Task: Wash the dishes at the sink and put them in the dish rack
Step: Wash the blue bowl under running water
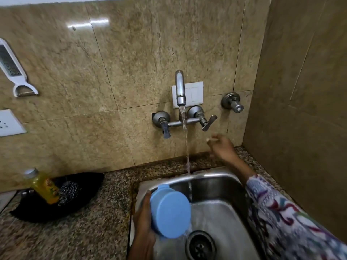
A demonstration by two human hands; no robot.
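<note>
Right hand point(222, 145) motion-blurred; grater point(11, 64) and wall socket point(9, 122) cut by left edge.

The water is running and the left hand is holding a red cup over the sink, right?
Almost. The head view shows the cup is blue, not red. The rest holds: water runs from the tap, and the left hand holds the cup over the sink.

Right arm's in a long patterned sleeve point(287, 218) — white with purple, blue, red, green swirls — left forearm bare.
</note>
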